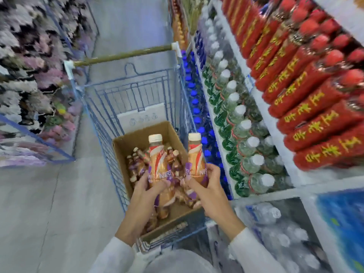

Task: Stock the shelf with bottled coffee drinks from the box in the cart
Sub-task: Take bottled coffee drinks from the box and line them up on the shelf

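An open cardboard box [126, 154] sits in a blue wire cart [102, 123] and holds several bottled coffee drinks lying loose [137, 164]. My left hand [146, 191] grips one coffee bottle [157, 164] with a cream cap, upright above the box. My right hand [204, 186] grips a second coffee bottle [195, 156], also upright, over the box's right edge. The shelf [256, 99] with rows of drinks runs along the right of the cart.
The shelf carries red bottles [307, 107] on an upper level, clear green-labelled bottles [242, 138] below, and blue-capped bottles [197, 109] lowest. Packs of water bottles [275, 223] lie at bottom right. The cart handle [122, 56] is at the far end. Another blue frame [35, 134] stands left.
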Action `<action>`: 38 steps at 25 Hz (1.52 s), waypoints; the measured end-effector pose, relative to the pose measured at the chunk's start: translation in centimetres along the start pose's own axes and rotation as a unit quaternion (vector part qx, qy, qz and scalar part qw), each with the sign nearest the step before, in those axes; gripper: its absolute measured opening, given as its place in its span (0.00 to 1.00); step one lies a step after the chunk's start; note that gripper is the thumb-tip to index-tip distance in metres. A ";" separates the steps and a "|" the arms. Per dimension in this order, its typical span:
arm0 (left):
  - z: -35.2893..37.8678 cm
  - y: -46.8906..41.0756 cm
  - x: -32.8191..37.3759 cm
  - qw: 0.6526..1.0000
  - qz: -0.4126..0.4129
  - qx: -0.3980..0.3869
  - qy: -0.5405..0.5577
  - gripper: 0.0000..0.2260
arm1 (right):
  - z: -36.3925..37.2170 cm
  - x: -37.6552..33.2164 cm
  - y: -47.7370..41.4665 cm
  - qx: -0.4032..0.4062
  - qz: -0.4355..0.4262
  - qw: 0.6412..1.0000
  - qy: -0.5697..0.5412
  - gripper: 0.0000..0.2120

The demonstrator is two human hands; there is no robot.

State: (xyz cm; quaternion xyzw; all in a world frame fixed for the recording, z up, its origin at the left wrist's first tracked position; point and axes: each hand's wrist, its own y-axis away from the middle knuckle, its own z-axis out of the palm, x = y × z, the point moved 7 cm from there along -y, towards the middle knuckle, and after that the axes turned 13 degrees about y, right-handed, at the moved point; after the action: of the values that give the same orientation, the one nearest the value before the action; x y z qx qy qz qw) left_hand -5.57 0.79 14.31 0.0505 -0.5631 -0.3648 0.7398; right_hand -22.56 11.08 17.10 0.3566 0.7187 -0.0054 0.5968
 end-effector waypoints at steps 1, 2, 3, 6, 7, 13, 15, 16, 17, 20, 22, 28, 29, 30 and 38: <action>1.3 0.0 0.5 0.999 0.008 -0.033 -0.016 0.22 | -1.1 -0.5 1.4 0.029 -0.007 0.999 -0.019 0.30; 2.6 -0.1 1.0 0.997 0.015 -0.064 -0.034 0.22 | -2.2 -0.9 2.8 0.058 -0.014 0.998 -0.032 0.32; 4.1 -0.1 1.3 0.994 0.021 -0.096 -0.050 0.21 | -3.4 -1.0 4.3 0.089 -0.017 0.995 -0.040 0.34; 9.8 1.0 1.5 0.977 0.027 -0.194 -0.084 0.19 | -6.9 -0.5 9.8 0.178 -0.025 0.981 -0.077 0.33; 11.9 1.8 1.4 0.970 0.026 -0.225 -0.094 0.19 | -8.0 -0.2 11.7 0.205 -0.029 0.974 -0.088 0.31; 24.1 10.7 -2.5 0.906 -0.015 -0.400 -0.139 0.19 | -15.3 1.7 23.6 0.391 -0.055 0.910 -0.124 0.22; 28.0 14.8 -4.3 0.875 -0.030 -0.461 -0.146 0.16 | -17.2 3.1 28.0 0.434 -0.058 0.888 -0.138 0.23; 29.8 16.8 -5.2 0.857 -0.035 -0.490 -0.153 0.16 | -18.0 3.9 30.1 0.450 -0.055 0.879 -0.146 0.25; 31.4 18.9 -6.1 0.841 -0.037 -0.515 -0.162 0.17 | -18.7 4.5 32.2 0.463 -0.050 0.872 -0.151 0.26; 35.6 25.2 -9.5 0.807 -0.046 -0.564 -0.170 0.18 | -21.1 7.1 39.4 0.512 -0.035 0.843 -0.163 0.29; 37.8 29.3 -11.9 0.788 -0.047 -0.587 -0.180 0.18 | -22.9 8.6 44.0 0.544 -0.039 0.822 -0.161 0.29; 43.6 40.4 -17.0 0.734 -0.030 -0.651 -0.191 0.17 | -28.3 12.3 55.1 0.604 -0.064 0.778 -0.159 0.23; 44.7 42.0 -17.1 0.729 -0.021 -0.659 -0.186 0.17 | -29.2 12.4 56.5 0.608 -0.067 0.776 -0.153 0.23; 46.0 43.7 -17.1 0.725 -0.008 -0.666 -0.176 0.16 | -30.2 12.4 57.9 0.614 -0.070 0.773 -0.145 0.22; 57.5 50.8 -14.8 0.695 0.090 -0.700 -0.136 0.13 | -40.6 9.7 62.6 0.649 -0.085 0.751 -0.086 0.22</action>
State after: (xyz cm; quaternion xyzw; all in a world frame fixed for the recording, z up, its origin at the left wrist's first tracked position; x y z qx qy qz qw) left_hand -32.49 65.95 47.96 -0.5832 -0.2407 -0.5884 0.5057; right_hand -25.07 80.24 46.58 0.5936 0.5159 -0.5516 0.2781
